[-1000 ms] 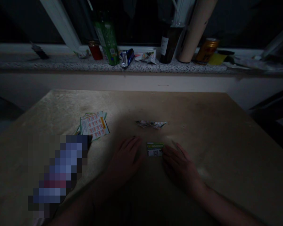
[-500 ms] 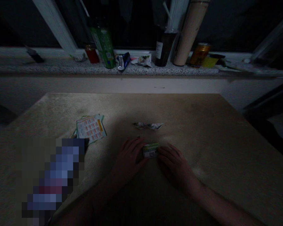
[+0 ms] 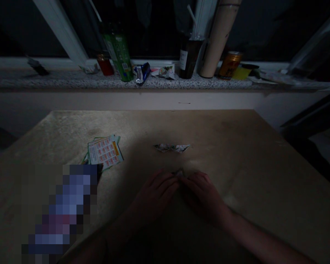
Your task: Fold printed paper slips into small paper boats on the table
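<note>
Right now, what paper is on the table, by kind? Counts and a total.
folded paper pieces lying free beyond the hands: 2
small paper piece, mostly hidden, at the fingertips of the left hand and right hand: 1
stack of printed cards (counted as one stack): 1
Total: 4

Table point(image 3: 236, 146): flat beige top. A stack of printed cards point(image 3: 106, 151), fanned, lies toward the left edge. Two folded paper pieces point(image 3: 172, 147), tips touching, lie near the centre. A small folded paper point(image 3: 179, 171), mostly covered, lies just nearer the front edge.
</note>
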`<state>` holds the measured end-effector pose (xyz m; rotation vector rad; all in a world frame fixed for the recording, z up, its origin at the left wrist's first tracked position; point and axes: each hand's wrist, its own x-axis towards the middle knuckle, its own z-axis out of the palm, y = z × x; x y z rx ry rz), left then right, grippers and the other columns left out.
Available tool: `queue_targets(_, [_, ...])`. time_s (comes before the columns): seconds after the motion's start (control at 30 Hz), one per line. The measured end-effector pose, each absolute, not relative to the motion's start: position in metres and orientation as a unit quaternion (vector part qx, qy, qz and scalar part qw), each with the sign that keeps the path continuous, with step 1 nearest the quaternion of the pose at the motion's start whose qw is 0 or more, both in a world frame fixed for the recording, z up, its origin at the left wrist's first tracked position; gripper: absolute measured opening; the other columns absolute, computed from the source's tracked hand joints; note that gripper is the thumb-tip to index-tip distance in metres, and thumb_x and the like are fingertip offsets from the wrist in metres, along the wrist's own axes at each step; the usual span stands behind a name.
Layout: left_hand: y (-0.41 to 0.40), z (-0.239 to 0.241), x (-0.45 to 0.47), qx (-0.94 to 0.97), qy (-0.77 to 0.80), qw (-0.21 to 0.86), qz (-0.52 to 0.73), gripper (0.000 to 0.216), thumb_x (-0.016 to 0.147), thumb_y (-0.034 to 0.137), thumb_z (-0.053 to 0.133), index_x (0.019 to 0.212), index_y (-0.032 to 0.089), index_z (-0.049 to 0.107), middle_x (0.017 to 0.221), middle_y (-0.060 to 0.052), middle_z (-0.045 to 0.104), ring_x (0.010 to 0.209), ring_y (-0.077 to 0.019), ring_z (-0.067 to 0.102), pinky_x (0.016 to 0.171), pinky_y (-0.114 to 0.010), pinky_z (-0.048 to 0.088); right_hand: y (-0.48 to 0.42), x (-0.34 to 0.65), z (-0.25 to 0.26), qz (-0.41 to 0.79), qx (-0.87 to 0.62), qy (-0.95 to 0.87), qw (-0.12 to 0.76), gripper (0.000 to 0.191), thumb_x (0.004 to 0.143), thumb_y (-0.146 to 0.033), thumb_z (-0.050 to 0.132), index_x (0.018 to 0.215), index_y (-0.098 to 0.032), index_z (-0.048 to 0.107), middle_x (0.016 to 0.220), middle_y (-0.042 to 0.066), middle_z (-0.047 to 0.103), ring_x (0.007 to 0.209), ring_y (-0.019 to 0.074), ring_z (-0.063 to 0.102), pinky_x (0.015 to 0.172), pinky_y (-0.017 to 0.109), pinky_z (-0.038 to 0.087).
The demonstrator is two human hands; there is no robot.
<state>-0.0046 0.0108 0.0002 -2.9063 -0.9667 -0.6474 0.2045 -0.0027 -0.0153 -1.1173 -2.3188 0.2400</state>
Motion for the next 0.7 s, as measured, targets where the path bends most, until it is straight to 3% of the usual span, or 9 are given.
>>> queue_targets(0.2, [0.008, 0.011, -0.005, -0.920, -0.335, 0.011, -0.201, 0.030, 0.092, 0.022, 0.045, 0.120, 0.017, 0.055, 0.118, -0.005, 0.063, 0.106, -0.0200, 0.054, 0.098, -0.037, 0.035, 0.003, 0.216, -0.016, 0.140, -0.395, -0.859, 0.293, 0.037, 0.083, -0.015, 0.054, 0.120, -0.018, 0.051, 0.104, 0.009, 0.063, 0.101, 0.0224, 0.056, 0.099, 0.048, 0.036])
queue_targets(0.37, [0.011, 0.011, -0.007, -0.908, -0.385, 0.020, -0.164, 0.033, 0.093, 0.027, 0.043, 0.123, 0.020, 0.055, 0.118, -0.006, 0.062, 0.109, -0.0226, 0.052, 0.103, -0.044, 0.029, 0.011, 0.229, -0.007, 0.133, -0.395, -0.871, 0.259, 0.036, 0.083, -0.014, 0.055, 0.118, -0.021, 0.054, 0.111, 0.007, 0.063, 0.115, 0.0221, 0.050, 0.107, 0.050, 0.028])
queue_targets(0.53, [0.007, 0.006, -0.010, -0.931, -0.359, 0.017, -0.069, 0.050, 0.092, 0.036, 0.043, 0.139, 0.019, 0.036, 0.144, -0.008, 0.037, 0.132, -0.0280, 0.029, 0.109, -0.052, 0.014, 0.018, 0.240, 0.003, 0.100, -0.382, -0.896, 0.204, 0.037, 0.085, -0.024, 0.057, 0.122, -0.021, 0.054, 0.111, 0.007, 0.064, 0.122, 0.0241, 0.046, 0.109, 0.052, 0.023])
queue_targets(0.7, [0.001, 0.001, -0.013, -0.931, -0.365, -0.013, -0.030, 0.064, 0.089, 0.050, 0.043, 0.143, 0.020, 0.027, 0.150, -0.014, 0.023, 0.137, -0.0324, 0.017, 0.108, -0.056, 0.009, 0.021, 0.246, 0.004, 0.078, -0.388, -0.901, 0.175, 0.037, 0.084, -0.032, 0.059, 0.120, -0.022, 0.057, 0.114, 0.007, 0.061, 0.119, 0.0254, 0.047, 0.109, 0.053, 0.021])
